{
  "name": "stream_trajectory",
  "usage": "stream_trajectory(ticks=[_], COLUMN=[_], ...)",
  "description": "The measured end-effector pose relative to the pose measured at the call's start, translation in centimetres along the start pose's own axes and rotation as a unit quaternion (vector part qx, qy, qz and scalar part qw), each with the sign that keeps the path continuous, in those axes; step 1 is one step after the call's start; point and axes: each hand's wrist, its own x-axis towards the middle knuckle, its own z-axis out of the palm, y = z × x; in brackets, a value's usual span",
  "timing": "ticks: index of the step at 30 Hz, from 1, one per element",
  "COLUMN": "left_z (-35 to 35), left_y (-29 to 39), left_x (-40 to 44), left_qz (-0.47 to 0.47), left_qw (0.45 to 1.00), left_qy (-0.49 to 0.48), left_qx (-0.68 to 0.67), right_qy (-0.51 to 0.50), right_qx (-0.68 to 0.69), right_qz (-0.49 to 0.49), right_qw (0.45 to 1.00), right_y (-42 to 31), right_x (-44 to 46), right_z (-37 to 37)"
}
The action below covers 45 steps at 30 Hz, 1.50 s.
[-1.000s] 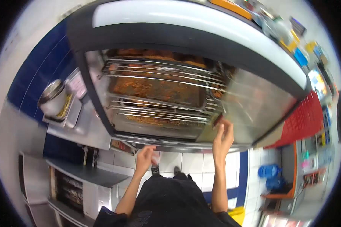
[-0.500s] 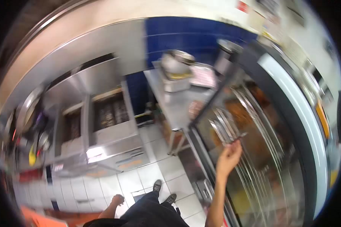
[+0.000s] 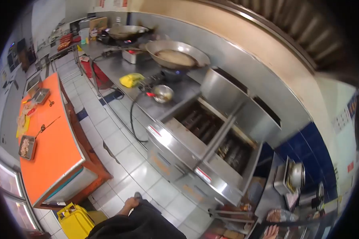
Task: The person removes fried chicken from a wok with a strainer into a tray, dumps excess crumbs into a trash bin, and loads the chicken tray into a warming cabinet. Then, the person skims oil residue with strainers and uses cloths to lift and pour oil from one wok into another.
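Note:
My left hand (image 3: pixel 131 202) hangs low in front of my dark clothing, above the white tiled floor, with its fingers curled and nothing visible in them. At the bottom right edge, my right hand (image 3: pixel 271 232) shows only in part, its fingers stretched out beside the dark-framed glass cabinet (image 3: pixel 307 225). Near that hand a clear plastic bag (image 3: pixel 281 215) lies on the steel side table (image 3: pixel 266 203). Further back on this table are a metal pot (image 3: pixel 297 175) and a steel container (image 3: pixel 282 181).
Two steel fryers (image 3: pixel 187 140) stand ahead. Beyond them are a large wok (image 3: pixel 173 55), a small metal bowl (image 3: pixel 162 94) and a yellow cloth (image 3: pixel 131 80) on a steel counter (image 3: pixel 115 65). At left are an orange table (image 3: pixel 56 139) and a yellow bin (image 3: pixel 73 221).
The view has swung left from the glass cabinet to the fryers and orange table. My right hand and the cabinet have shifted to the bottom right edge; my left hand stays low.

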Motion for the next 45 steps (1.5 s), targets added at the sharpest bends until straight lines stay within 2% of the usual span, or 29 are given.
stream_trajectory(ticks=[1,2,5,8,9,10,13,15,16,18,19,21,22,23,24,25,26,27,28,30,34,35,37,38,40,41,43,44,45], left_z=[-0.8,-4.8,-8.9,-16.7,-21.6,-23.3,-33.8,-39.2,-41.4,-44.7,-45.6,-47.0,-45.9,-45.5,-48.4,-48.1,-48.2,-49.5,-51.4,-56.5,-66.6,-69.9,-81.9,-88.0,-98.2,-102.7,-111.3,-114.5,-117.3], left_y=[-2.4,-1.4,-4.5,-0.3,3.8,4.7,13.0,15.6,15.8,14.5,12.7,7.4,2.1,-1.6,-2.1,-5.2,-9.8,-10.5,-11.3,-12.0,-15.3,-15.7,-10.0,-7.2,-2.8,-0.6,6.5,9.0,12.3], left_x=[2.4,1.2,7.0,11.7,11.2,14.4,18.0,20.5,23.2,28.9,31.6,35.2,39.5,40.4,38.0,37.3,38.0,36.6,35.5,38.7,44.4,46.1,46.6,48.5,53.4,56.5,59.7,62.3,63.2], left_qz=[-0.028,-0.090,-0.037,0.090,0.083,0.176,0.220,0.228,0.226,0.208,0.195,0.132,0.085,0.058,-0.041,-0.026,0.134,0.026,-0.086,-0.095,-0.140,-0.102,0.032,0.067,0.129,0.157,0.186,0.172,0.202], left_qw=[0.999,0.992,0.987,0.979,0.981,0.960,0.946,0.942,0.940,0.942,0.946,0.967,0.979,0.968,0.989,0.975,0.970,0.973,0.928,0.917,0.840,0.820,0.773,0.766,0.764,0.768,0.752,0.790,0.827], left_qy=[0.032,-0.002,0.131,0.136,0.097,0.088,0.133,0.151,0.168,0.200,0.209,0.203,0.182,0.245,0.124,0.146,0.201,0.165,0.121,0.137,0.253,0.274,0.300,0.313,0.345,0.368,0.291,0.231,0.130], left_qx=[0.012,-0.093,-0.088,-0.121,-0.147,-0.198,-0.200,-0.196,-0.191,-0.170,-0.153,-0.079,-0.036,-0.025,-0.071,-0.169,0.035,-0.159,-0.341,-0.361,-0.460,-0.493,-0.558,-0.557,-0.529,-0.500,-0.562,-0.541,-0.509], right_qy=[-0.022,-0.066,-0.298,-0.560,-0.625,-0.678,-0.771,-0.827,-0.840,-0.809,-0.802,-0.854,-0.847,-0.875,-0.900,-0.900,-0.895,-0.888,-0.886,-0.916,-0.925,-0.926,-0.909,-0.906,-0.861,-0.856,-0.755,-0.746,-0.695], right_qx=[-0.014,-0.021,-0.031,-0.078,-0.102,-0.129,-0.169,-0.152,-0.141,0.070,0.068,0.049,0.048,0.010,-0.031,-0.039,-0.047,-0.052,-0.058,-0.019,0.016,0.014,0.074,0.081,0.062,0.064,0.185,0.191,0.223], right_qz=[-0.003,0.007,0.114,0.273,0.309,0.327,0.292,0.137,0.058,-0.263,-0.257,-0.227,-0.213,-0.203,-0.193,-0.185,-0.218,-0.253,-0.251,-0.201,-0.174,-0.176,-0.045,-0.051,0.180,0.179,0.431,0.435,0.508], right_qw=[1.000,0.998,0.947,0.778,0.709,0.646,0.540,0.524,0.520,0.522,0.535,0.466,0.484,0.440,0.389,0.392,0.386,0.381,0.385,0.347,0.338,0.333,0.408,0.413,0.472,0.481,0.459,0.466,0.457], right_y=[-2.0,-3.7,-8.1,-12.2,-13.5,-14.7,-16.9,-16.7,-16.5,-20.6,-22.3,-24.3,-24.6,-25.0,-25.4,-26.4,-27.7,-29.1,-30.5,-32.9,-35.4,-35.9,-38.0,-39.2,-40.7,-41.6,-43.1,-44.1,-45.3], right_x=[-4.6,-9.4,-24.9,-38.9,-42.8,-46.2,-54.5,-59.6,-62.2,-65.7,-67.0,-69.9,-71.8,-73.8,-75.4,-76.6,-78.0,-79.4,-80.8,-84.1,-92.8,-94.6,-98.4,-100.3,-102.7,-103.3,-105.2,-106.2,-106.9], right_z=[3.5,7.2,19.0,29.0,31.9,34.9,42.8,49.5,52.9,59.2,62.4,67.7,70.6,73.7,76.1,77.8,79.7,81.9,84.4,88.1,97.2,99.2,103.8,106.2,109.8,111.6,114.6,116.0,117.8])
